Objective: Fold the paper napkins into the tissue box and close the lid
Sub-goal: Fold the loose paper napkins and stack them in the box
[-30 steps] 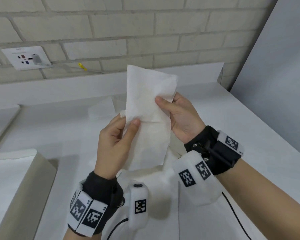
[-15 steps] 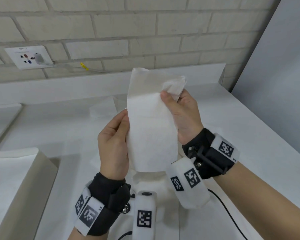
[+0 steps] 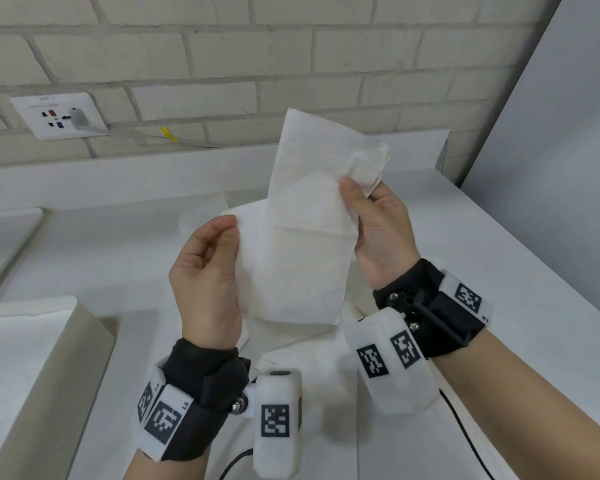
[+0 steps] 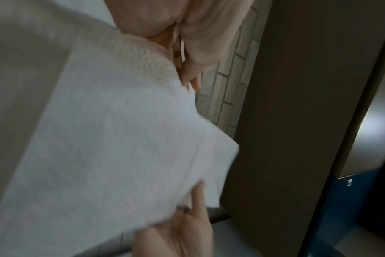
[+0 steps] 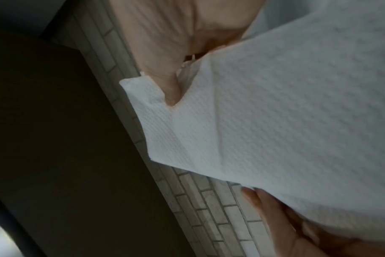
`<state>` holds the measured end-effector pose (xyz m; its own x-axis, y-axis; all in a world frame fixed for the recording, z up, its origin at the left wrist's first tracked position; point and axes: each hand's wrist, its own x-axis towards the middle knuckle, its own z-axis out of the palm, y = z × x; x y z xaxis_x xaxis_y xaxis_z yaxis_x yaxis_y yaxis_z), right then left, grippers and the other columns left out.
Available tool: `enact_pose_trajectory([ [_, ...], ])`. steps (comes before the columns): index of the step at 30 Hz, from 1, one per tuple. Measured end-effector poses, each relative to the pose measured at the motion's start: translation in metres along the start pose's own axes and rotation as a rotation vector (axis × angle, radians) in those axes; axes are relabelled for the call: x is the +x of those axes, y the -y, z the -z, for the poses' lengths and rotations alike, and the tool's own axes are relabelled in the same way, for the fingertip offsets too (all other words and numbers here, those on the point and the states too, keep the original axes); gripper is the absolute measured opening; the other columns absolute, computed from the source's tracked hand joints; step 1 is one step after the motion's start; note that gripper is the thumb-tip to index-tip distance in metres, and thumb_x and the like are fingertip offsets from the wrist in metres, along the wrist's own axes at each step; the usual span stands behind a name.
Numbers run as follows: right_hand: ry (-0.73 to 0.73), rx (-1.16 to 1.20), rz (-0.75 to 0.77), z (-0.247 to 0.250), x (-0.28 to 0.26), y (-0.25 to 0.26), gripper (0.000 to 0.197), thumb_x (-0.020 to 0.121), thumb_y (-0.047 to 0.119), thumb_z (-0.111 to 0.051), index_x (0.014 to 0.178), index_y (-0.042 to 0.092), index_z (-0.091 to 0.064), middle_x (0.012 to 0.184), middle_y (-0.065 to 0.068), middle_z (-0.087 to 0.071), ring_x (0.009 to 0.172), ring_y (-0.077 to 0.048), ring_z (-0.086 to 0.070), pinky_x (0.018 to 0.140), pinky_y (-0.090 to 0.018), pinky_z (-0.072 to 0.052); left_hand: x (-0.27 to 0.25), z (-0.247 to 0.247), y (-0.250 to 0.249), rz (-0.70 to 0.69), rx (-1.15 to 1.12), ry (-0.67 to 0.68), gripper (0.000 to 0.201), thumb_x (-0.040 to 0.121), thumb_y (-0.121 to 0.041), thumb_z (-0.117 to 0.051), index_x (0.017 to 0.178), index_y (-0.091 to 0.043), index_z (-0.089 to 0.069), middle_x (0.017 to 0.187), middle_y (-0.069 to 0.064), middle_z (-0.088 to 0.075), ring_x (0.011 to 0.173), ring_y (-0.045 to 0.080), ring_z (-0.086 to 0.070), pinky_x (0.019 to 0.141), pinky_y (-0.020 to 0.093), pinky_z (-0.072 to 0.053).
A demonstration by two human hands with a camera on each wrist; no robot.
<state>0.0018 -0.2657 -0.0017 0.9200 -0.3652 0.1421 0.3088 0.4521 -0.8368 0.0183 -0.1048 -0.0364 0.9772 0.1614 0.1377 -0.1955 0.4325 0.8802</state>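
I hold the napkin [image 3: 305, 244] up above the table's [image 3: 499, 244] middle. My left hand [image 3: 205, 271] now pinches its left edge, pulled farther out than before; my right hand [image 3: 378, 233] has its thumb clamped on the upper right corner. The tissue box [image 3: 42, 368] sits by the left edge.

Your left hand [image 3: 205, 271] and right hand [image 3: 381, 233] are bare, as are both forearms. Each wrist carries a black fabric cuff: left wrist cuff [image 3: 205, 375], right wrist cuff [image 3: 430, 306]. White tags [image 3: 163, 419] printed with black square-code markers wrap each cuff. A white rounded camera pod [image 3: 276, 420], also marker-labelled, is fixed to the left cuff by silver screws [image 3: 238, 405]; a matching right pod [image 3: 388, 362] sits on a black bracket. Thin black cables [image 3: 465, 434] trail from both units.
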Motion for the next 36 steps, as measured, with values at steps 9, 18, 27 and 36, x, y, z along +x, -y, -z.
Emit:
enact_pose_trajectory([
  [9,0.274,-0.195,-0.046,-0.007,0.003,0.014,0.018,0.087,0.015,-0.056,0.103,0.009,-0.061,0.101,-0.003,-0.069,0.094,-0.016,-0.066,0.081,-0.026,-0.053,0.023,-0.004,-0.02,-0.087,0.056,0.102,0.021,0.082,-0.015,-0.058,0.086,-0.026,-0.075,0.098,-0.001,-0.07,0.098,0.017,-0.06,0.097,0.036,-0.045],
  [18,0.223,-0.264,-0.164,-0.022,0.0,-0.011,0.027,0.095,0.011,-0.047,0.12,0.001,-0.052,0.117,-0.017,-0.061,0.101,-0.025,-0.062,0.09,-0.036,-0.051,0.002,-0.011,-0.023,-0.142,0.22,0.421,0.059,0.086,-0.016,-0.061,0.138,-0.002,-0.036,0.135,0.014,-0.051,0.122,0.022,-0.054,0.1,0.039,-0.046],
  [27,0.294,-0.659,-0.113,-0.012,-0.004,-0.02,0.031,0.09,0.006,-0.055,0.108,0.018,-0.033,0.101,-0.005,-0.048,0.078,-0.014,-0.052,0.075,-0.03,-0.048,0.006,0.024,-0.014,-0.205,0.403,0.322,0.089,0.077,0.004,-0.064,0.142,-0.028,-0.012,0.149,0.001,-0.032,0.125,0.023,-0.052,0.102,0.047,-0.046],
  [36,1.473,-1.766,-0.056,-0.007,-0.04,-0.065,0.072,0.076,0.033,-0.073,0.138,0.018,-0.039,0.134,-0.003,-0.043,0.119,-0.024,-0.031,0.1,-0.033,-0.032,0.003,0.075,-0.025,-0.203,0.616,0.056,0.035,0.082,0.0,-0.064,0.094,-0.033,-0.067,0.103,-0.02,-0.065,0.108,0.005,-0.06,0.103,0.038,-0.045],
])
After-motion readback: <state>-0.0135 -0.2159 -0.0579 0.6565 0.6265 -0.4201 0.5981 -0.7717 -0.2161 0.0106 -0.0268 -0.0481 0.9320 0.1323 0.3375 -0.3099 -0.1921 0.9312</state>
